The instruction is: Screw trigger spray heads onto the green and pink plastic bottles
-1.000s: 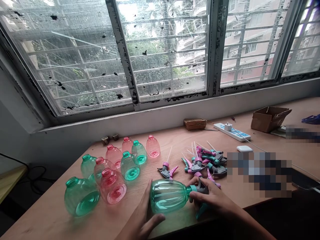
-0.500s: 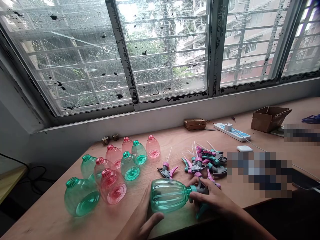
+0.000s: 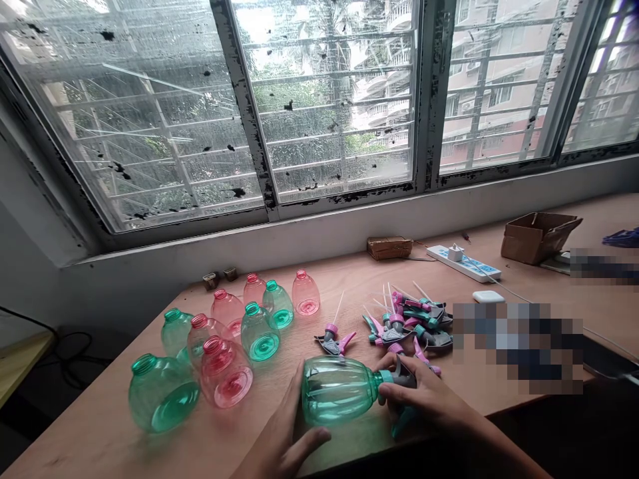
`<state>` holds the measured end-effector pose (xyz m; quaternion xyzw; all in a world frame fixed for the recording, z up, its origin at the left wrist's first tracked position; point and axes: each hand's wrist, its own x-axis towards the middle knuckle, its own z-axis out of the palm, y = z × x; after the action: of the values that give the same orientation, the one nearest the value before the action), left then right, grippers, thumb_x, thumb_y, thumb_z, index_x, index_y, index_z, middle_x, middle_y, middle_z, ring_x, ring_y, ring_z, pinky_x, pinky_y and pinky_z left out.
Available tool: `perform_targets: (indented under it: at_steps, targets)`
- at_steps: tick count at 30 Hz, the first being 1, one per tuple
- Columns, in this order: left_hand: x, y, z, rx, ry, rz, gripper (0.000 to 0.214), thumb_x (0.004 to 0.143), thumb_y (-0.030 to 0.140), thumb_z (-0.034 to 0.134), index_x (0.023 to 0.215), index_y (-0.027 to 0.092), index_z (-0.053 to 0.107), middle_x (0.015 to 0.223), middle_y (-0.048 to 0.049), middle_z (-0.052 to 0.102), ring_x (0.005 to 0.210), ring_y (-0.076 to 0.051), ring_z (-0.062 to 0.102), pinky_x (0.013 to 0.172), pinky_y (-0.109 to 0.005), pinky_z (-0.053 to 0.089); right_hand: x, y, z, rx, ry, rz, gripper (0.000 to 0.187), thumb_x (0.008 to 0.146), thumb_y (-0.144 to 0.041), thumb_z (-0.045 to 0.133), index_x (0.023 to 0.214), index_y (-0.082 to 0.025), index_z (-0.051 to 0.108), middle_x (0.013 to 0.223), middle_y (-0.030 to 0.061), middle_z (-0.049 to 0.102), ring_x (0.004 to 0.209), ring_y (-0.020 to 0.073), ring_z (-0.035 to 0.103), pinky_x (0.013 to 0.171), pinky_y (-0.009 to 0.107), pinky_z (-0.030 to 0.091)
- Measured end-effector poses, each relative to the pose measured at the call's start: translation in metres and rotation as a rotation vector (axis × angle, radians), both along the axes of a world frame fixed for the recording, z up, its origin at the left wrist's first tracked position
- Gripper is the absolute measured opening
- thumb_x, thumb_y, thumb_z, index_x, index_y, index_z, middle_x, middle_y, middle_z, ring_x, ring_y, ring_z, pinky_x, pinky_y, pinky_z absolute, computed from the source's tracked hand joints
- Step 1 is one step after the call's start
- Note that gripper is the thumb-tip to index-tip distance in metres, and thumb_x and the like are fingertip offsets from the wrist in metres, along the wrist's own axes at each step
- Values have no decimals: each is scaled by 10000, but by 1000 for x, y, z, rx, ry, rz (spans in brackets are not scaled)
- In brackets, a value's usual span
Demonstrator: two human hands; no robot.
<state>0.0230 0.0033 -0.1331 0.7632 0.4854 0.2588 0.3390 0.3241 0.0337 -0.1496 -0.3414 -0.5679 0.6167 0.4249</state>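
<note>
A clear green spray bottle [image 3: 339, 391] lies on its side in the air above the table's front edge, its base to the left and its neck to the right. My left hand [image 3: 285, 426] cups the base end, fingers along the far side and thumb underneath. At the neck, my right hand [image 3: 419, 392] is closed around the grey and green trigger sprayer head [image 3: 403, 374], which sits on the bottle's mouth. Its green trigger hangs below the fingers. Just beyond lies a pink and grey trigger sprayer [image 3: 330, 342] with its tube pointing up.
Several open green bottles [image 3: 162, 396] and pink bottles [image 3: 227, 374] stand at the left. A pile of trigger sprayers [image 3: 399, 319] lies behind my right hand. Farther back are a power strip [image 3: 464, 263], a white case [image 3: 488, 297] and a cardboard box [image 3: 536, 238].
The green bottle has turned slightly about its long axis and shifted a little to the right. My left hand has moved slightly with it; my right hand keeps its place.
</note>
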Motion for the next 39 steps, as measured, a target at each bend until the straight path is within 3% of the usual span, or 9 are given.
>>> perform_targets:
  at_steps: [3, 10, 17, 23, 28, 34, 39]
  targets:
    - [2, -4, 5, -2, 22, 20, 863, 934, 560, 578, 1604, 325, 88, 1679, 6, 205, 1543, -309, 153, 1266, -472, 118, 0, 1, 1, -14, 5, -6, 361, 807, -422, 800, 1004, -166, 637, 777, 19, 731, 621, 138, 636, 597, 255, 501]
    - [2, -2, -3, 20, 26, 5, 986, 934, 484, 618, 1594, 311, -95, 1697, -16, 82, 1553, -288, 88, 1263, -474, 115, -1, 1, 1, -9, 23, -1, 355, 810, -415, 799, 999, -163, 635, 766, 18, 731, 607, 136, 638, 601, 261, 514]
    - [0, 0, -1, 3, 7, -23, 874, 929, 544, 600, 1606, 281, 114, 1679, -40, 207, 1543, -307, 159, 1263, -469, 129, -1, 0, 2, -18, 24, -4, 363, 807, -422, 799, 999, -162, 634, 757, 15, 731, 599, 132, 639, 595, 255, 513]
    - [1, -2, -3, 36, 33, 8, 963, 934, 445, 637, 1597, 332, -52, 1696, -12, 122, 1550, -286, 126, 1261, -472, 117, 0, 0, 0, -12, 24, 0, 350, 817, -412, 795, 1004, -160, 639, 767, 13, 727, 603, 128, 637, 592, 246, 501]
    - [2, -3, -2, 40, -13, -7, 1056, 873, 454, 720, 1599, 330, -36, 1690, -32, 162, 1540, -307, 180, 1258, -465, 165, 0, -2, 0, -8, 19, 0, 339, 830, -411, 782, 999, -164, 624, 771, 19, 734, 610, 138, 646, 605, 260, 497]
    - [3, -2, 3, -21, -35, 5, 908, 921, 492, 639, 1600, 324, 60, 1681, -38, 204, 1538, -300, 191, 1255, -483, 161, 0, 0, 2, -12, 35, -9, 356, 820, -414, 789, 990, -161, 606, 765, 17, 726, 603, 139, 643, 591, 262, 493]
    - [9, -4, 7, 25, -63, 15, 974, 923, 466, 647, 1601, 307, -33, 1651, -51, 300, 1516, -285, 270, 1248, -433, 221, 0, 1, 0, -18, 40, -25, 384, 813, -432, 789, 1005, -164, 592, 781, 19, 721, 619, 155, 655, 601, 283, 517]
